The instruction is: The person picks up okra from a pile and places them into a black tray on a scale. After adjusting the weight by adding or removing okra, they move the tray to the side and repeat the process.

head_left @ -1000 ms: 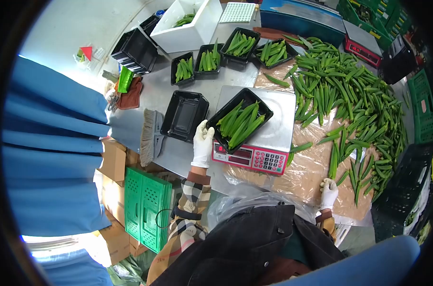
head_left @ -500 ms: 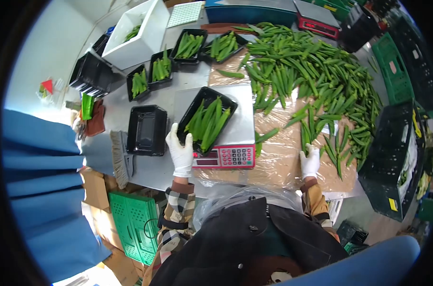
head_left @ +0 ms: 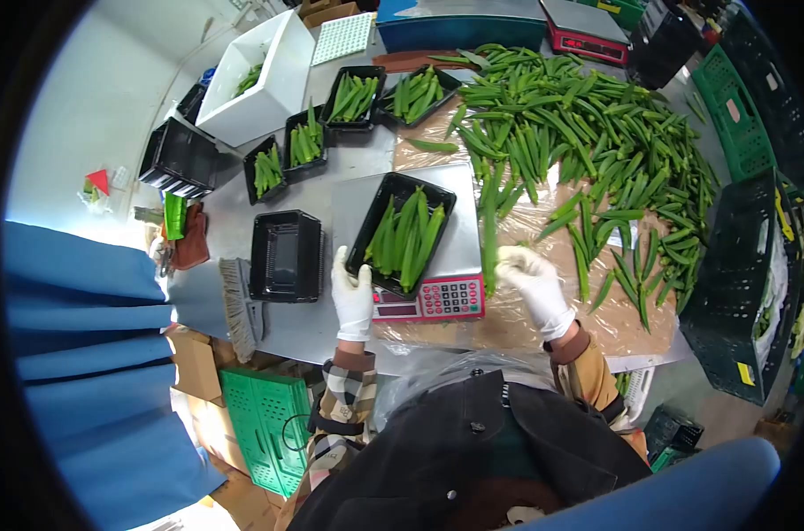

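Note:
A black plastic tray (head_left: 433, 199) holding several okra pods (head_left: 408, 237) sits tilted on the plate of a red and silver digital scale (head_left: 452, 298). My left hand (head_left: 353, 299), in a white glove, grips the tray's lower left edge between thumb and fingers. My white-gloved right hand (head_left: 536, 288) is just right of the scale, its fingers pinched at a long okra pod (head_left: 490, 234) standing along the scale's right edge. The fingertips partly hide the contact. An empty black tray (head_left: 285, 257) lies left of the scale.
A large okra heap (head_left: 579, 115) covers the plastic-wrapped cardboard (head_left: 526, 327) on the right. Several filled trays (head_left: 353, 96) stand behind the scale. A white foam box (head_left: 256, 80), stacked black trays (head_left: 176, 157) and a brush (head_left: 236, 310) are left; a black crate (head_left: 738, 292) stands right.
My right hand has moved left from the loose okra to the scale's right edge, where its fingers meet a pod. My left hand stays on the tray; the whole view has shifted slightly.

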Tool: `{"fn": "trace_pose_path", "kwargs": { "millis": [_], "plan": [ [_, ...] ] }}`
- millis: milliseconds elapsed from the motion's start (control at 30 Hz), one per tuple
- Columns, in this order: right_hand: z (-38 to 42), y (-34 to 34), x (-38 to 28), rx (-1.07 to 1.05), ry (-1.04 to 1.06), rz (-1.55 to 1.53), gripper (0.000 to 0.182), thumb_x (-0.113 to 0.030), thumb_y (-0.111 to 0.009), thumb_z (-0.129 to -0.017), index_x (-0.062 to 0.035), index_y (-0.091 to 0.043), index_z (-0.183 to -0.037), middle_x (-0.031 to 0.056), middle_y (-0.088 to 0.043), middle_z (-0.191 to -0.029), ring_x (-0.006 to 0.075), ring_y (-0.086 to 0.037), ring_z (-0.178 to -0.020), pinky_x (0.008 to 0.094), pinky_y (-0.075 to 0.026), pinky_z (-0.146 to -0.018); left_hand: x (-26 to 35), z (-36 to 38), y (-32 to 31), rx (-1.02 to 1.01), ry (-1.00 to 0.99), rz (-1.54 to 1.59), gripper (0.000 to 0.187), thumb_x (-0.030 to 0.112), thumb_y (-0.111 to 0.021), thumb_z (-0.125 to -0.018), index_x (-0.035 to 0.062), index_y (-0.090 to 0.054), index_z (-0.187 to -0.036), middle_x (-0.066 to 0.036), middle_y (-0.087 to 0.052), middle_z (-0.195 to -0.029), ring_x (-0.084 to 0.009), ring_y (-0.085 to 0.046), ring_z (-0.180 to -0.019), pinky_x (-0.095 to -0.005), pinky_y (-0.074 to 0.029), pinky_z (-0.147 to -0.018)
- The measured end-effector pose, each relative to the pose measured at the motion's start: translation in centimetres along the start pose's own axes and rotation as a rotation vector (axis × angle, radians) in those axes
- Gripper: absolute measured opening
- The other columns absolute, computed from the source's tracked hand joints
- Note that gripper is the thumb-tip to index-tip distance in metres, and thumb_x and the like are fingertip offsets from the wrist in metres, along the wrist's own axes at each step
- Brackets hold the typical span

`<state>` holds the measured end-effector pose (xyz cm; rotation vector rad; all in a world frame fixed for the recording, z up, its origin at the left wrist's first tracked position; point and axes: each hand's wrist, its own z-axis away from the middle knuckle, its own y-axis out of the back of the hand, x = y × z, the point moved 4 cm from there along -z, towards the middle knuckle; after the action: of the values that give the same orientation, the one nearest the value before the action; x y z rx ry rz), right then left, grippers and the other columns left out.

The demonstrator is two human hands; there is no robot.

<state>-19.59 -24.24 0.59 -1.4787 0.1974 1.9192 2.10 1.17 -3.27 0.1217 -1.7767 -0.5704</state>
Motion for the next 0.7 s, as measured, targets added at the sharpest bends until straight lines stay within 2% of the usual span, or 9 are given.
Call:
{"fn": "trace_pose_path", "kwargs": {
  "millis": [33, 100, 167, 233, 300, 400, 467, 567, 700],
  "plan": [
    [0.3, -2.4, -1.0, -0.129, 0.029, -0.047, 0.040, -0.005, -0.069, -0.088, 0.0013, -0.059, -0.126, 0.0065, -0.066, -0.110, 0.0096, -0.064, -0.090, 0.0246, -0.053, -0.079, 0.0, -0.1, -0.2, 0.016, -0.022, 0.033, 0.057, 0.002, -0.063, -0.091, 0.0013, -0.042, -0.143, -0.008, -0.061, -0.108, -0.0092, -0.058, -0.078, -0.0245, -0.050, -0.069],
    [0.2, -4.2, -1.4, -0.148, 0.068, 0.031, 0.045, -0.005, -0.068, -0.089, 0.0018, -0.055, -0.131, 0.0071, -0.065, -0.114, 0.0109, -0.063, -0.096, 0.0251, -0.052, -0.083, 1.2, 0.0, 0.1, -0.096, 0.384, 0.231, 0.047, 0.001, -0.060, -0.093, -0.0010, -0.045, -0.137, -0.014, -0.060, -0.119, -0.0195, -0.067, -0.091, -0.0280, -0.059, -0.069],
    [-0.2, -4.2, -0.3, -0.113, 0.140, 0.160, 0.044, -0.005, -0.067, -0.089, 0.0020, -0.055, -0.131, 0.0066, -0.065, -0.113, 0.0117, -0.063, -0.096, 0.0254, -0.052, -0.085, 0.1, 0.1, -0.1, -0.161, 0.524, 0.425, 0.038, 0.003, -0.058, -0.094, 0.0001, -0.050, -0.131, -0.011, -0.064, -0.102, -0.0169, -0.066, -0.065, -0.0268, -0.057, -0.048],
    [-0.2, -1.9, 2.3, -0.049, 0.158, 0.270, 0.038, -0.007, -0.067, -0.090, 0.0024, -0.059, -0.126, 0.0063, -0.067, -0.112, 0.0097, -0.062, -0.096, 0.0254, -0.050, -0.087, -1.2, -0.4, 0.2, -0.178, 0.617, 0.521, 0.028, 0.001, -0.054, -0.093, -0.0012, -0.054, -0.121, -0.012, -0.065, -0.095, -0.0199, -0.066, -0.061, -0.0302, -0.060, -0.052],
    [0.5, 0.9, 4.4, 0.039, 0.133, 0.379, 0.032, -0.008, -0.067, -0.091, 0.0030, -0.063, -0.121, 0.0059, -0.069, -0.105, 0.0086, -0.062, -0.095, 0.0253, -0.050, -0.086, -0.5, -1.5, 0.0, -0.144, 0.640, 0.561, 0.028, -0.003, -0.051, -0.091, -0.0036, -0.052, -0.119, -0.014, -0.064, -0.093, -0.0220, -0.067, -0.061, -0.0355, -0.062, -0.052],
    [1.6, 7.1, 12.0, 0.143, -0.055, 0.368, 0.027, -0.010, -0.066, -0.092, 0.0046, -0.065, -0.115, 0.0105, -0.072, -0.100, 0.0123, -0.065, -0.090, 0.0287, -0.053, -0.080, 0.0, -5.1, -1.6, -0.157, 0.629, 0.625, 0.026, -0.002, -0.048, -0.092, -0.0033, -0.052, -0.117, -0.015, -0.062, -0.094, -0.0242, -0.067, -0.062, -0.0358, -0.063, -0.054],
    [2.7, 10.1, 15.6, 0.246, -0.103, 0.496, 0.023, -0.011, -0.068, -0.090, 0.0035, -0.068, -0.108, 0.0086, -0.072, -0.091, 0.0141, -0.067, -0.085, 0.0285, -0.053, -0.077, 1.4, -8.5, -3.7, -0.155, 0.588, 0.651, 0.024, 0.000, -0.048, -0.093, -0.0029, -0.051, -0.117, -0.015, -0.061, -0.096, -0.0257, -0.067, -0.062, -0.0352, -0.063, -0.054],
    [3.4, 9.9, 15.2, 0.242, -0.135, 0.227, 0.014, -0.005, -0.062, -0.094, 0.0003, -0.069, -0.105, 0.0037, -0.069, -0.082, 0.0078, -0.060, -0.069, 0.0233, -0.050, -0.063, 1.5, -15.8, -8.9, -0.156, 0.538, 0.697, 0.025, 0.001, -0.049, -0.093, -0.0025, -0.050, -0.117, -0.016, -0.060, -0.093, -0.0275, -0.067, -0.061, -0.0380, -0.063, -0.053],
    [2.4, 10.0, 15.6, 0.247, -0.151, 0.229, 0.012, -0.005, -0.058, -0.097, 0.0006, -0.067, -0.101, 0.0015, -0.066, -0.081, 0.0076, -0.057, -0.065, 0.0215, -0.047, -0.058, 0.8, -24.8, -16.1, -0.090, 0.486, 0.731, 0.023, -0.004, -0.052, -0.089, -0.0022, -0.054, -0.112, -0.014, -0.061, -0.084, -0.0285, -0.067, -0.059, -0.0400, -0.062, -0.050]
  ]
}}
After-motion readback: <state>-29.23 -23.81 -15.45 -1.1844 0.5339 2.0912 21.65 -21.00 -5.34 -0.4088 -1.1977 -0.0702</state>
